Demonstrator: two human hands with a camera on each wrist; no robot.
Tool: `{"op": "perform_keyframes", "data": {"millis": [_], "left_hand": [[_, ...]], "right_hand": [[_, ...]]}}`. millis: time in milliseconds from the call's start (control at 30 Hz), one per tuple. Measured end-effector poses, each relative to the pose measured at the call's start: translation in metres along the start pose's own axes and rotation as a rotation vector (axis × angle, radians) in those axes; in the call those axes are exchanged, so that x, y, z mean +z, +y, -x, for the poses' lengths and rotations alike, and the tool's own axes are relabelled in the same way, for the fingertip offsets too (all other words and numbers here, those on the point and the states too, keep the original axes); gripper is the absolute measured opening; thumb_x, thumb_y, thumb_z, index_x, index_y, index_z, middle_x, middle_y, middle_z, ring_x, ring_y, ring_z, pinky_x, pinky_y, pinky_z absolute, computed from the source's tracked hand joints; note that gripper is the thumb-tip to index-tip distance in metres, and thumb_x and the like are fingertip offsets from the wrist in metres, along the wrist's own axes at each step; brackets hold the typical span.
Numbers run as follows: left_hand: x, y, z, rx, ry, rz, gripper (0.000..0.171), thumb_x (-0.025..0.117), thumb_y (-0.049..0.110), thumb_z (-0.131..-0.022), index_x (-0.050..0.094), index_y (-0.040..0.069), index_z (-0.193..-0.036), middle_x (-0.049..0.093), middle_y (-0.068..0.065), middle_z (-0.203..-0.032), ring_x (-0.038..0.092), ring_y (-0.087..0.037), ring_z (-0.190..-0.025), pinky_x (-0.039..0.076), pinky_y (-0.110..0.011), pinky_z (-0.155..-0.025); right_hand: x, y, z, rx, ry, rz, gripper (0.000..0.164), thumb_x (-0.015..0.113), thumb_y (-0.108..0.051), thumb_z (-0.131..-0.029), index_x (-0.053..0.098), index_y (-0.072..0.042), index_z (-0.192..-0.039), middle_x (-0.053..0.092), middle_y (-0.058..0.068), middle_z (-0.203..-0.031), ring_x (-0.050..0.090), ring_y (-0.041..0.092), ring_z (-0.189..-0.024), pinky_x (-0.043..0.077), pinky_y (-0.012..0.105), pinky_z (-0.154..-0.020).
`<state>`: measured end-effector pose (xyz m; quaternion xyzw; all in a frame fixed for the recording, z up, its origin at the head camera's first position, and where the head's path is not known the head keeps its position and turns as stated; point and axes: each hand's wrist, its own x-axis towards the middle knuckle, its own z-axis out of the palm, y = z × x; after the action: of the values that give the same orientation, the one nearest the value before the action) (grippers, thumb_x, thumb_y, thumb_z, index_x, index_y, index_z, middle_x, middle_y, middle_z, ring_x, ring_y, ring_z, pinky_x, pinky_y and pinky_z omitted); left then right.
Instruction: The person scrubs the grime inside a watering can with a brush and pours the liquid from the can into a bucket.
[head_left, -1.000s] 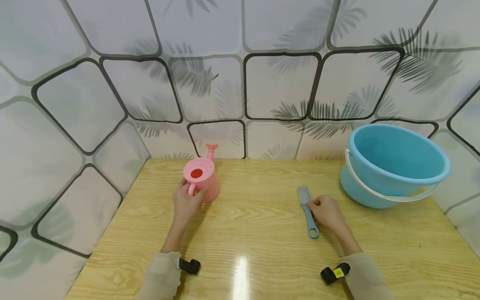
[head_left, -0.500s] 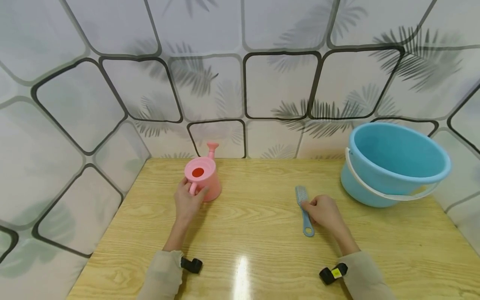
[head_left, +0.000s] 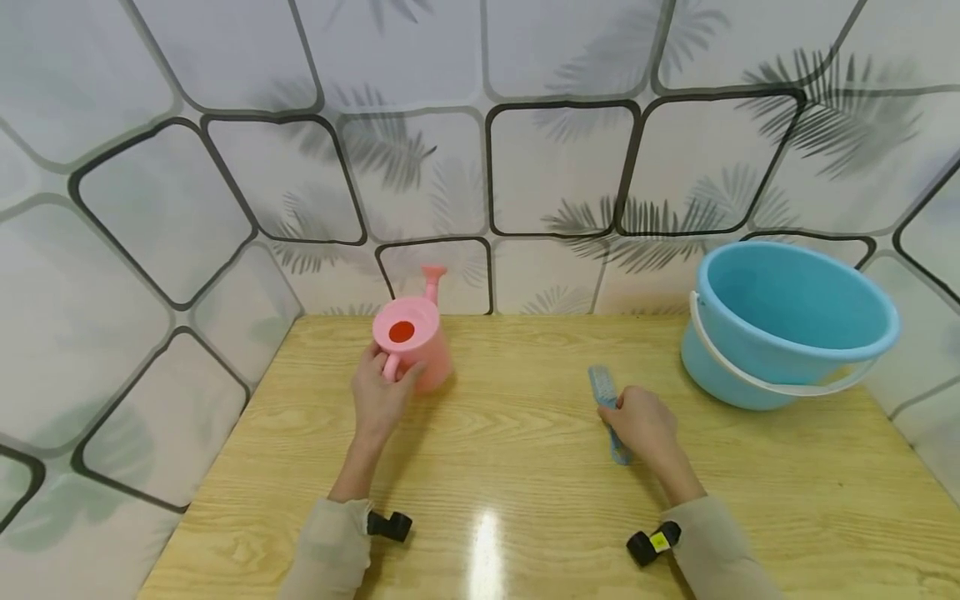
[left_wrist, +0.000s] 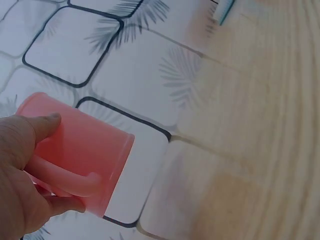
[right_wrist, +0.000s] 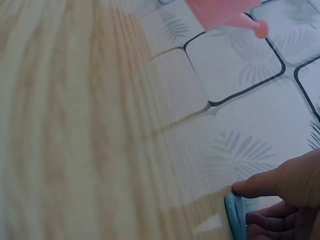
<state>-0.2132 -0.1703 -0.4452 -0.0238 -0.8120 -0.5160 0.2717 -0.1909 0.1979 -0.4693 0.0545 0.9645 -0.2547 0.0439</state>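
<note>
Against half a second ago, the can (head_left: 429,354) sits a little higher and further right in the head view, its spout (head_left: 432,285) standing taller against the wall (head_left: 555,167), so I judge it is being lifted off the desk (head_left: 510,467). The left hand (head_left: 378,400) grips it by the handle (head_left: 392,367), fingers wrapped round and thumb against the body, and the left wrist view shows the same hold. The brush (head_left: 603,385) has shifted slightly left and its tail end has turned, which suggests that it too is being moved; whether it is fully clear of the desk is hard to tell, as the right wrist view catches only part of it. The right hand (head_left: 645,423) pinches it between thumb and fingers near the middle. The hands are well apart, with bare desk between. The desk is pale yellow wood grain, with a bright streak of glare (head_left: 486,550) near the front edge of the view. At the right stands a blue bucket (head_left: 750,350), upright, its white bail (head_left: 787,389) hanging down; behind, the wall carries dark-outlined blocks and grey leaf prints
</note>
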Motion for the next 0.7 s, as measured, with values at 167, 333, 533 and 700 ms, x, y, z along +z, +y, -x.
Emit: {"op": "perform_keyframes", "data": {"millis": [167,333,533,700], "left_hand": [[-0.001,0.010,-0.002,0.011,0.018,0.061,0.028,0.086,0.008,-0.077,0.061,-0.005,-0.073,0.058,-0.022,-0.133,0.057,-0.029,-0.099,0.044,-0.028,-0.078],[-0.003,0.015,-0.003,0.032,0.013,0.055,0.035,0.085,0.010,-0.078,0.055,-0.003,-0.065,0.056,-0.023,-0.136,0.058,-0.033,-0.111,0.046,-0.033,-0.083],[-0.004,0.021,-0.004,0.046,0.025,0.062,0.037,0.085,0.010,-0.078,0.054,-0.003,-0.063,0.058,-0.022,-0.133,0.059,-0.031,-0.106,0.044,-0.026,-0.078],[-0.003,0.027,-0.003,0.055,0.033,0.106,0.035,0.086,0.009,-0.077,0.056,-0.003,-0.065,0.059,-0.019,-0.132,0.057,-0.027,-0.102,0.044,-0.021,-0.077]], "right_hand": [[-0.001,-0.001,0.001,-0.001,0.016,0.033,0.034,0.064,-0.028,-0.094,0.054,-0.008,-0.068,0.050,0.003,-0.058,0.046,0.015,-0.049,0.034,0.027,-0.043],[-0.002,0.002,0.001,0.005,0.028,0.020,0.034,0.062,-0.023,-0.093,0.056,-0.007,-0.064,0.052,0.003,-0.058,0.046,0.015,-0.050,0.035,0.027,-0.043],[-0.004,0.013,-0.003,0.027,0.028,-0.032,0.031,0.067,-0.025,-0.088,0.071,0.002,-0.101,0.071,0.018,-0.094,0.063,0.024,-0.072,0.051,0.040,-0.057],[-0.006,0.018,-0.006,0.022,-0.028,-0.075,0.028,0.072,-0.033,-0.085,0.072,-0.006,-0.079,0.067,0.006,-0.072,0.056,0.017,-0.060,0.044,0.032,-0.050]]}}
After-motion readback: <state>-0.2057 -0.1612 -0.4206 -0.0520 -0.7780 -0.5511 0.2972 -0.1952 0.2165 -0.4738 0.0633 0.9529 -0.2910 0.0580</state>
